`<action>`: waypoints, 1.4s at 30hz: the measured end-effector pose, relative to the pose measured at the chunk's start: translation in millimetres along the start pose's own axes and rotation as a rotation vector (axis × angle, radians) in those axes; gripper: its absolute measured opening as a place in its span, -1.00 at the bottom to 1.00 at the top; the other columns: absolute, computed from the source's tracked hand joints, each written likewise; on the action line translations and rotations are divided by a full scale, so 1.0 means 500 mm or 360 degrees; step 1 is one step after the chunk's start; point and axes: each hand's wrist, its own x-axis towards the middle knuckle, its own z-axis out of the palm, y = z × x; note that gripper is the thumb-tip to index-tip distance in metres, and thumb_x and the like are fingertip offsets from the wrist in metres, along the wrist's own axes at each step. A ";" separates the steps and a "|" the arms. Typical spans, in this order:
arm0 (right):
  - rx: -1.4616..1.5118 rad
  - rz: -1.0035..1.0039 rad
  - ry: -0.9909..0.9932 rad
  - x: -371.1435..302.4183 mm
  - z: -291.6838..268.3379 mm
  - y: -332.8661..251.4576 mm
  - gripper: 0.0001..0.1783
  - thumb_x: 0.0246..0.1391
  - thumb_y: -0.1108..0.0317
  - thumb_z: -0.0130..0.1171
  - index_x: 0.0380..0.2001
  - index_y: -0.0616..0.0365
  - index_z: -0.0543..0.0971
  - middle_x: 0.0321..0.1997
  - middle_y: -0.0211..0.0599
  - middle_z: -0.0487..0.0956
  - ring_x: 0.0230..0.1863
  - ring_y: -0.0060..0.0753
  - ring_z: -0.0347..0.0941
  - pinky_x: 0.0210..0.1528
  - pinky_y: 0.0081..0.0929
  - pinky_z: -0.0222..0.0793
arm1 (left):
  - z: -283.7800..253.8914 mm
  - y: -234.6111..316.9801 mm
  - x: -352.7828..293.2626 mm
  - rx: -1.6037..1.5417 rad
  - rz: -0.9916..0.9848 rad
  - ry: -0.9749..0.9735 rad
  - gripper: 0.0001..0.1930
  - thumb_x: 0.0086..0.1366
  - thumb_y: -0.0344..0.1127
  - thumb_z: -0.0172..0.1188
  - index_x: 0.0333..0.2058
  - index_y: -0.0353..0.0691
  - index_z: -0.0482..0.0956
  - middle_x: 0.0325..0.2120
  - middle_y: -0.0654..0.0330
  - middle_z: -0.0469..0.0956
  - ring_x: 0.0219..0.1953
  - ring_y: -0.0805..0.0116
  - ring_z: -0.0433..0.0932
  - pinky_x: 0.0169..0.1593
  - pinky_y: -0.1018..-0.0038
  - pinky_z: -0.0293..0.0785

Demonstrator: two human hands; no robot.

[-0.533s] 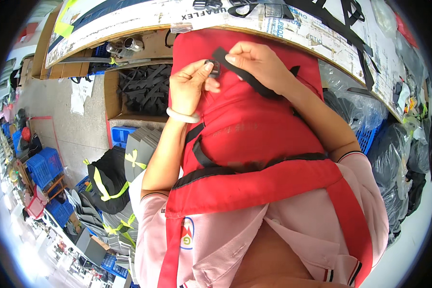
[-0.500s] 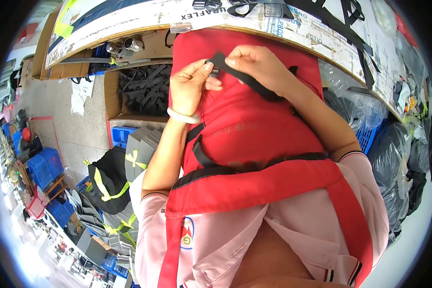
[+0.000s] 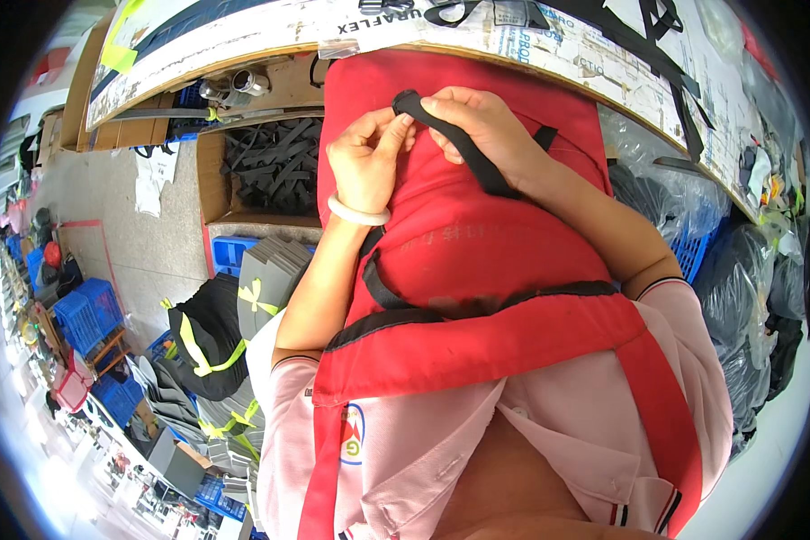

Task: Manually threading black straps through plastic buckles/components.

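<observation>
Over red apron (image 3: 531, 243): our L hand (image 3: 366, 162) & R hand (image 3: 488, 130) grips pinched on blk strap (image 3: 479, 162) | done: top bent over | tail looks loose, remainder unclear

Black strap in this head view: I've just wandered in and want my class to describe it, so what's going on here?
A person's right hand grips the black strap over a red apron. The left hand pinches at the strap's upper end; whether those fingers hold anything else is hidden. The strap's other end hangs below the right hand. A carton of dark strips stands to the left, and a white-topped table lies ahead.
</observation>
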 end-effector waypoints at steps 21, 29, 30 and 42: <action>-0.0080 -0.0073 -0.0154 0.024 -0.017 -0.004 -0.73 0.23 0.28 0.09 -0.07 0.18 0.52 -0.46 -0.51 0.48 -0.47 -0.73 0.38 -0.39 -0.77 0.32 | 0.001 -0.023 0.005 -0.0217 0.0020 -0.0058 -0.85 0.19 -0.51 0.23 -0.24 -0.40 0.61 -0.45 0.10 0.62 -0.48 0.35 0.58 -0.37 0.54 0.51; -0.1155 -0.1206 0.0086 0.000 -0.002 -0.002 -0.87 0.15 0.39 0.15 -0.30 0.21 0.58 -0.45 -0.42 0.50 -0.41 -0.58 0.40 -0.30 -0.65 0.31 | 0.003 0.007 0.027 -0.1015 -0.0606 -0.0091 -0.82 0.29 -0.46 0.13 -0.20 -0.43 0.58 -0.39 0.06 0.62 -0.45 0.37 0.60 -0.31 0.51 0.63; -0.1167 -0.1410 0.0023 -0.019 0.014 -0.024 -0.88 0.13 0.39 0.16 -0.32 0.22 0.57 -0.48 -0.44 0.47 -0.43 -0.57 0.39 -0.33 -0.63 0.30 | 0.007 0.018 0.023 -0.0881 -0.0492 0.0052 -0.84 0.26 -0.47 0.17 -0.22 -0.43 0.60 -0.39 0.05 0.62 -0.46 0.39 0.59 -0.32 0.50 0.63; -0.0631 -0.0213 -0.0075 0.007 -0.017 -0.005 -0.71 0.13 0.23 0.17 -0.57 0.19 0.49 -0.70 -0.53 0.39 -0.72 -0.75 0.21 -0.70 -0.68 0.07 | -0.001 0.013 0.013 -0.0588 -0.0166 0.0030 -0.84 0.16 -0.58 0.25 -0.24 -0.45 0.62 -0.40 0.15 0.57 -0.37 0.44 0.59 -0.29 0.58 0.64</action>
